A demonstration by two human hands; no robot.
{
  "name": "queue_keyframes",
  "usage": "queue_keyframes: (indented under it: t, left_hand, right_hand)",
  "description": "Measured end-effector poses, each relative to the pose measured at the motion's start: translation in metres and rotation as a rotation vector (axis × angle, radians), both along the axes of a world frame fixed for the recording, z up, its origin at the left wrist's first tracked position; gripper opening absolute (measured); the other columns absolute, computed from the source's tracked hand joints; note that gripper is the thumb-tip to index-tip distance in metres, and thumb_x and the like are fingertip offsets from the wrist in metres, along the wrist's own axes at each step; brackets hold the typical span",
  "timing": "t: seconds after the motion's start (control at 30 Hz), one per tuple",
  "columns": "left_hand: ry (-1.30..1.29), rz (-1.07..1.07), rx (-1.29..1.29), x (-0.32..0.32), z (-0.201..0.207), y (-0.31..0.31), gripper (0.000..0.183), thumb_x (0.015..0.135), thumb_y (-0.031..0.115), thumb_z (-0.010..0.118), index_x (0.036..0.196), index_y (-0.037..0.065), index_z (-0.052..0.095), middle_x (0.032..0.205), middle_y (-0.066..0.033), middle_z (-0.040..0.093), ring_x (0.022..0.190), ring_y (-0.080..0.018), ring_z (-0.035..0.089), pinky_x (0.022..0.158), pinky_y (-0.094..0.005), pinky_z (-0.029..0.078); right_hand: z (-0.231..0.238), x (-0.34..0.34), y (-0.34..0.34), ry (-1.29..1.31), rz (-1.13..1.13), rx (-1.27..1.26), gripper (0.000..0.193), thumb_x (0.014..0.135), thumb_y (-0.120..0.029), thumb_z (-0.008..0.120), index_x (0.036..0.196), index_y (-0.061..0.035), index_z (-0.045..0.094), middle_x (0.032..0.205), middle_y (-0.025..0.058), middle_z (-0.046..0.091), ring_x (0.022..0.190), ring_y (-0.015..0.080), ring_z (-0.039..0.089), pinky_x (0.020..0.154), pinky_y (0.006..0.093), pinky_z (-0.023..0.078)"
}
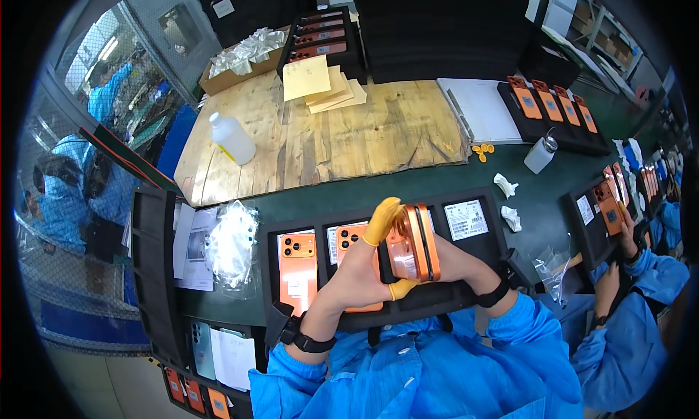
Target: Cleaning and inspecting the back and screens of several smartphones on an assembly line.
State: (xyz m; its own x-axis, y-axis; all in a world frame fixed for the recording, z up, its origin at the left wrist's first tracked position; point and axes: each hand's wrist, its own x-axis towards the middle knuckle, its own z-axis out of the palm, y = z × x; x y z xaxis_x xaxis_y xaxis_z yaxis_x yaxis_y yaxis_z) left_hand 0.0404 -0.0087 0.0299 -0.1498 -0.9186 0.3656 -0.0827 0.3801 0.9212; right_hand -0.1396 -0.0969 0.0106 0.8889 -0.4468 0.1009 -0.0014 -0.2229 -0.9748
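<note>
green matting covers the workbench (539,200), with a bare wooden board (349,139) laid across its far half and stacks of black foam trays (444,26) behind that. on the board stand a white plastic bottle (233,139) and a small pile of yellow paper sheets (324,84); a second, smaller bottle (540,154) sits on the green mat to the right, near two crumpled white wipes (508,200).

both hands are raised just above a black foam tray (466,291) directly in front of the person. the left hand (364,262), with yellow finger cots on thumb and forefinger, and the right hand (455,262) are clasped around an orange phone (411,243) held on edge, so its side faces the camera; whether it is one handset or two pressed together i cannot tell.

judging by the tray, the work looks partly done: one orange phone lying face-down (298,262) fills the leftmost slot, another orange phone (349,237) lies in the next slot under the left hand, and a white label card (466,219) shows in a slot to the right where no handset lies. the raised one has not been seated in a slot. further trays of orange handsets (553,106) wait at the far right, and a clear plastic bag (233,244) lies left of the tray. a co-worker's hand (626,222) on the right is at another such tray.
</note>
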Motion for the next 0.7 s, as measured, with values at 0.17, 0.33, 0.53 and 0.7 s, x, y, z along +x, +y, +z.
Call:
queue_keyframes:
  t: [0.17, 0.33, 0.53, 0.7]
  left_hand:
    - [-0.101, -0.009, -0.027, -0.002, 0.006, 0.008, 0.094, 0.063, 0.004, 0.075, 0.142, 0.005, 0.026, 0.138, -0.0139, 0.040, 0.131, -0.0280, 0.037, 0.109, -0.0384, 0.028]
    - [-0.102, -0.024, -0.075, -0.003, 0.003, 0.012, 0.090, 0.063, 0.006, 0.075, 0.141, 0.005, 0.029, 0.136, -0.0149, 0.041, 0.129, -0.0295, 0.039, 0.108, -0.0386, 0.029]
    - [-0.218, 0.030, -0.095, -0.003, 0.009, 0.013, 0.088, 0.063, 0.008, 0.077, 0.139, 0.007, 0.032, 0.135, -0.0180, 0.041, 0.130, -0.0361, 0.036, 0.107, -0.0408, 0.030]
    - [-0.556, 0.247, -0.390, -0.002, 0.003, 0.003, 0.084, 0.062, 0.011, 0.078, 0.135, 0.009, 0.037, 0.145, -0.0216, 0.030, 0.134, -0.0464, 0.024, 0.107, -0.0580, 0.020]
  right_hand:
    - [-0.012, 0.004, -0.005, 0.063, 0.029, -0.086, 0.108, 0.062, -0.015, 0.084, 0.145, -0.0046, 0.016, 0.131, 0.0182, 0.047, 0.123, 0.0293, 0.047, 0.103, 0.0351, 0.036]
    - [-0.015, 0.004, 0.002, 0.040, 0.005, -0.111, 0.103, 0.062, -0.016, 0.084, 0.142, -0.0055, 0.021, 0.130, 0.0187, 0.047, 0.122, 0.0312, 0.047, 0.102, 0.0361, 0.037]
    - [0.004, 0.005, 0.003, -0.031, -0.148, -0.425, 0.091, 0.061, -0.016, 0.083, 0.135, -0.0052, 0.033, 0.133, 0.0163, 0.044, 0.125, 0.0357, 0.042, 0.104, 0.0401, 0.035]
    - [0.007, 0.003, -0.031, -0.243, -0.341, -1.053, 0.069, 0.061, -0.022, 0.081, 0.121, -0.0117, 0.047, 0.131, 0.0135, 0.046, 0.127, 0.0364, 0.039, 0.108, 0.0542, 0.024]
